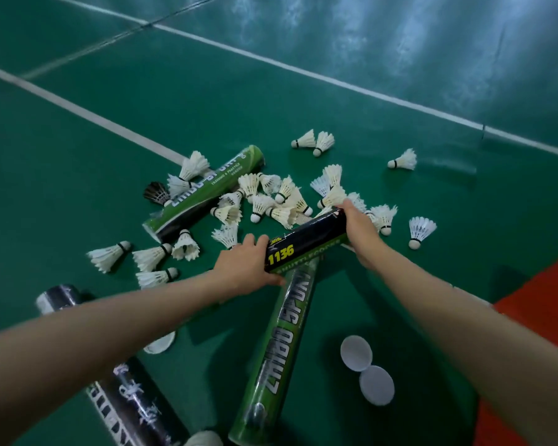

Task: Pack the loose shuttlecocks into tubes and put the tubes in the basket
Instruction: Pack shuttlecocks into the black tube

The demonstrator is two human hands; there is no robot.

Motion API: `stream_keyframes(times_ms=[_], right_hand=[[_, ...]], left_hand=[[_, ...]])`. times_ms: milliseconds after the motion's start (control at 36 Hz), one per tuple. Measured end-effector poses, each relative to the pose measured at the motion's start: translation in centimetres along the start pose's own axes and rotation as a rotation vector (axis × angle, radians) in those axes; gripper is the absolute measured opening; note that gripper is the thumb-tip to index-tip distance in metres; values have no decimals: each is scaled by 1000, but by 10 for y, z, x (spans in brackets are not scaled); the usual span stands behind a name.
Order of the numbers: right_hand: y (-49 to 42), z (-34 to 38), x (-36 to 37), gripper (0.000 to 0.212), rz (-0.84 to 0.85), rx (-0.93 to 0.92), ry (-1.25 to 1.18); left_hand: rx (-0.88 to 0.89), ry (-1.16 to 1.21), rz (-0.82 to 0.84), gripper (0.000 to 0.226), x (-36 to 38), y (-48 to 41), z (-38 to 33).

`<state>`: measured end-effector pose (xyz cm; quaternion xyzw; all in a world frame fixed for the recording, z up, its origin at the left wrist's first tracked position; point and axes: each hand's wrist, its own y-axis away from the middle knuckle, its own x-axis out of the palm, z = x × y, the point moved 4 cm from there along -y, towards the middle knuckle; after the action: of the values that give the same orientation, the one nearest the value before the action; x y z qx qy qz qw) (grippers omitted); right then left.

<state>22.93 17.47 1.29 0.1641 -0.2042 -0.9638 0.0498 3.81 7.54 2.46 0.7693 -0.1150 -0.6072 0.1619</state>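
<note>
Green court floor (pixel 78 149) lying under everything, crossed by white lines (pixel 87 112). Holding 1 black tube marked 1136 (pixel 306 244) with both hands — left hand (pixel 248 263) wrapping around the near end, right hand (pixel 360 230) closing over the far end, tube raised above the floor and lying crosswise. Resting just under it, 1 green tube (pixel 277 349) pointing toward the camera. Lying farther off at the left, another green tube (pixel 207 191), touching some of the loose white shuttlecocks (pixel 271 201) spreading in a pile beyond the hands, 1 dark shuttlecock (pixel 155 193) among them. Sitting near the right arm, 2 white caps (pixel 366 370), touching each other. Showing at the bottom left, 1 black tube with white writing (pixel 136 403).
</note>
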Motion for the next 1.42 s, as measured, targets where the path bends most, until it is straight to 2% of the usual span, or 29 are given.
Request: stream_keyframes(times_ms=[56, 167, 250, 389, 639, 750, 861, 944, 1056, 1111, 1250, 1417], right_hand=[[-18, 3, -2, 57, -24, 52, 5], [-51, -2, -11, 33, -98, 59, 27], [-68, -25, -7, 30, -102, 56, 75], [-81, -60, 6, 29, -105, 7, 353], [-128, -59, 21, 40, 48, -73, 416], [-145, -60, 23, 33, 45, -83, 362], [-143, -51, 15, 19, -65, -222, 306], [-137, -39, 6, 18, -87, -365, 322], [-137, -19, -3, 19, -71, -439, 389], [-138, -7, -9, 21, -114, -468, 408], [-146, 24, -31, 32, -324, -360, 223], [-157, 41, -42, 21, -412, -285, 13]], left_hand=[[-24, 7, 61, 91, -3, -18, -1], [-90, 60, 103, 95, -3, -57, 1], [-138, 107, 77, 97, -2, -75, 11], [-190, 189, 59, 90, -6, -89, 27], [-186, 132, 23, 88, -11, -136, 38], [-182, 148, 44, 87, -8, -150, 37], [-174, 144, 60, 92, -11, -158, 35], [-167, 137, 72, 92, -17, -162, 30], [-165, 121, 99, 91, -24, -163, 26], [-168, 115, 112, 93, -27, -162, 25], [-164, 102, 95, 90, -34, -160, 26], [-107, 39, 65, 94, -38, -161, 32]])
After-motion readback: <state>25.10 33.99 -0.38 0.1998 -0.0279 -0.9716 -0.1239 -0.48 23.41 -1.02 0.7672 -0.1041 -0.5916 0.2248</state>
